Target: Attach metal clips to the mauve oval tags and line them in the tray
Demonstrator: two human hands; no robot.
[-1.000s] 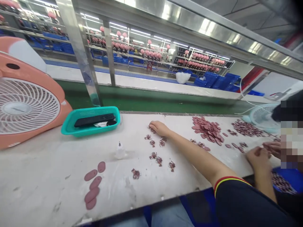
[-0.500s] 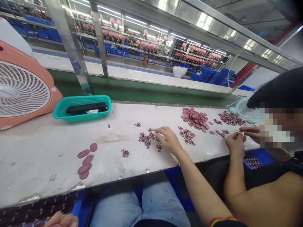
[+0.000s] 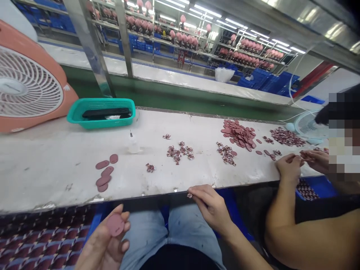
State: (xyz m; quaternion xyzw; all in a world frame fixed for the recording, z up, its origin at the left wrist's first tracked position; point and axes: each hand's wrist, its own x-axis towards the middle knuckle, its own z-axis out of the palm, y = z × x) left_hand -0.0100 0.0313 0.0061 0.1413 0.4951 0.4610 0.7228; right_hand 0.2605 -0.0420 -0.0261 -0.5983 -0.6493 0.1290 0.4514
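Note:
A pink oval disc (image 3: 115,225) is held between the thumb and fingers of my left hand (image 3: 102,240), low in front of the table edge. My right hand (image 3: 209,206) pinches a small brown-and-white piece (image 3: 189,195) at its fingertips, just off the table's front edge. On the white table (image 3: 157,180) lies a cluster of similar small pieces (image 3: 177,152), with single ones beside it. Several pink oval discs (image 3: 107,171) lie loose at the left. Farther right are another small cluster (image 3: 226,153) and a large heap of discs (image 3: 239,134).
A teal basket (image 3: 105,124) holding dark items stands near an orange fan (image 3: 33,82). A small clear bottle (image 3: 133,147) stands before it. A blue crate of parts (image 3: 42,236) is at lower left. At right, another person's hands (image 3: 291,167) work over the table.
My right hand has drawn back from the cluster to the table's front edge with a small piece. My left hand has risen into fuller view with a disc. The camera view has shifted.

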